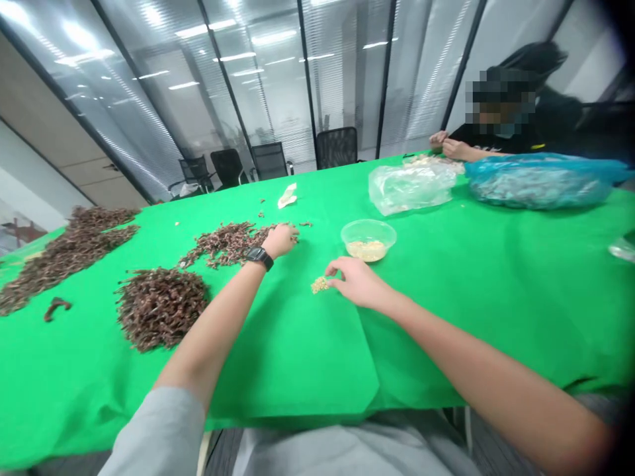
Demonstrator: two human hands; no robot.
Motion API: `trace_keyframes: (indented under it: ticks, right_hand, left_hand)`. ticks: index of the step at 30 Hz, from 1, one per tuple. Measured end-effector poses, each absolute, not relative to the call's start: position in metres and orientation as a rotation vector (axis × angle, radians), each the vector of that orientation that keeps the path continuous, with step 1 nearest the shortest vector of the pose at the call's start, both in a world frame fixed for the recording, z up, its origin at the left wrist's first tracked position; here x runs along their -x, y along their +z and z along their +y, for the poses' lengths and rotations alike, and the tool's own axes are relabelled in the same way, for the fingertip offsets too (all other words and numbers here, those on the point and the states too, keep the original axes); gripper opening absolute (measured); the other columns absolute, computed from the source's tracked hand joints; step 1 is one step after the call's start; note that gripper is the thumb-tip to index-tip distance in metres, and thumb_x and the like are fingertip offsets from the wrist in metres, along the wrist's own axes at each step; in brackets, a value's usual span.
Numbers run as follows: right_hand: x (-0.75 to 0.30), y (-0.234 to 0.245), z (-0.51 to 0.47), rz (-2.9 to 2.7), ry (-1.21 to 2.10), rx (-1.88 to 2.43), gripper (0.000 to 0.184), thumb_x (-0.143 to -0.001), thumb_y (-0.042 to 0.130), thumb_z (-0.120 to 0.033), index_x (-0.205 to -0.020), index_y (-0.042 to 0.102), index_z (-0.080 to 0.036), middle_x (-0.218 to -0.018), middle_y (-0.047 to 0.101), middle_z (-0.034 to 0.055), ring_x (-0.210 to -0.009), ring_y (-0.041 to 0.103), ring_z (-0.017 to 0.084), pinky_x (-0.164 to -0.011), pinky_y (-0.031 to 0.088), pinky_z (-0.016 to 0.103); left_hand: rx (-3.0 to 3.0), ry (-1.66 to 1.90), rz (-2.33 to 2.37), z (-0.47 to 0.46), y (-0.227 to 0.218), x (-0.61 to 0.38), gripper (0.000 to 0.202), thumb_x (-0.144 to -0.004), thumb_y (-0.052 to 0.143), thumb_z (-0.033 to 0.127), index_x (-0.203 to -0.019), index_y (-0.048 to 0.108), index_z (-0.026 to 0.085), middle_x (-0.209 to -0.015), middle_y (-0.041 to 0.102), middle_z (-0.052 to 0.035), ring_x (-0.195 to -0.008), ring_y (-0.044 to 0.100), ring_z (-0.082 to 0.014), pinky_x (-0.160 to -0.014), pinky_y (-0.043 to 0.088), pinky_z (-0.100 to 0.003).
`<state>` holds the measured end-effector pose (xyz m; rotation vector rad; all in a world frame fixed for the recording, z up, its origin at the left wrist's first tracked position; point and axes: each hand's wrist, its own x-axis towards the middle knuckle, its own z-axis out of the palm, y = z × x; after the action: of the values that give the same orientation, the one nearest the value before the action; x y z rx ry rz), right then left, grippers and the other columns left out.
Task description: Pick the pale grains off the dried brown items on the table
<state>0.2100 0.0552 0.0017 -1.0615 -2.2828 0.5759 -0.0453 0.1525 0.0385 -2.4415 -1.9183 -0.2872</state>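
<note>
My left hand (280,240) rests with curled fingers on the near end of a loose heap of dark brown dried pods (225,243); whether it holds anything is hidden. A black watch (260,258) sits on that wrist. My right hand (358,283) reaches over the green cloth, its fingertips at a small pile of pale crumbled kernels (320,285). Just beyond that hand stands a clear plastic bowl (368,233) with pale kernels (366,250) in its bottom. Two larger pod heaps (161,309) lie to my left.
A green cloth (297,370) covers the table. A further pod heap (69,258) spreads along the left side. At the far end lie a clear plastic bag (411,188) and a blue bag (538,182) of pods. A co-worker's hands (446,144) work behind them. Black chairs stand by a glass wall.
</note>
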Motion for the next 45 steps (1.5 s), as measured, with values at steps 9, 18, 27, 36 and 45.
trace_keyframes:
  ticks: [9,18,27,36,45]
  right_hand:
    - [-0.208,0.003,0.052,-2.276,0.558,1.068,0.01,-0.09,0.069,-0.025,-0.095,0.074,-0.018,-0.096,0.073,0.0058,-0.083,0.061,0.017,-0.076,0.042,0.029]
    - [-0.207,0.008,0.051,-2.286,0.616,1.114,0.009,-0.089,0.066,-0.02,-0.091,0.075,-0.019,-0.095,0.076,0.0053,-0.083,0.065,0.018,-0.071,0.042,0.028]
    - [-0.208,-0.002,0.056,-2.351,0.611,1.128,0.012,-0.084,0.075,-0.02,-0.096,0.075,-0.019,-0.099,0.076,0.006,-0.092,0.067,0.021,-0.078,0.044,0.029]
    - [-0.199,-0.013,0.06,-2.287,0.644,1.183,0.013,-0.089,0.064,-0.014,-0.078,0.07,-0.018,-0.085,0.072,0.0056,-0.079,0.061,0.017,-0.067,0.037,0.026]
    - [-0.195,-0.001,0.059,-1.607,1.536,1.04,0.015,-0.091,0.063,-0.019,-0.077,0.066,-0.015,-0.061,0.06,-0.0018,-0.052,0.049,0.008,-0.052,0.038,0.021]
  left_hand:
    - [2.363,-0.471,-2.004,0.179,0.03,0.057,0.024,-0.085,0.056,0.015,-0.094,0.078,0.016,-0.104,0.077,-0.0159,-0.106,0.066,-0.0301,-0.101,0.041,-0.045]
    - [2.607,-1.245,-2.087,0.104,0.065,0.076,0.036,-0.089,0.062,0.039,-0.117,0.065,0.016,-0.102,0.073,-0.0085,-0.089,0.067,-0.0197,-0.082,0.051,-0.032]
    - [2.76,-2.065,-2.417,0.033,0.017,0.052,0.034,-0.077,0.082,0.041,-0.1,0.068,0.019,-0.087,0.067,-0.0017,-0.077,0.062,-0.0127,-0.079,0.049,-0.028]
    - [2.754,-2.096,-2.45,0.032,0.005,0.041,0.021,-0.078,0.075,0.028,-0.093,0.067,0.016,-0.092,0.069,-0.0042,-0.076,0.061,-0.0119,-0.075,0.049,-0.025]
    - [2.686,-1.8,-2.295,0.02,0.009,0.029,0.016,-0.086,0.05,0.029,-0.076,0.056,0.018,-0.055,0.039,0.0057,-0.048,0.036,-0.01,-0.048,0.028,-0.022]
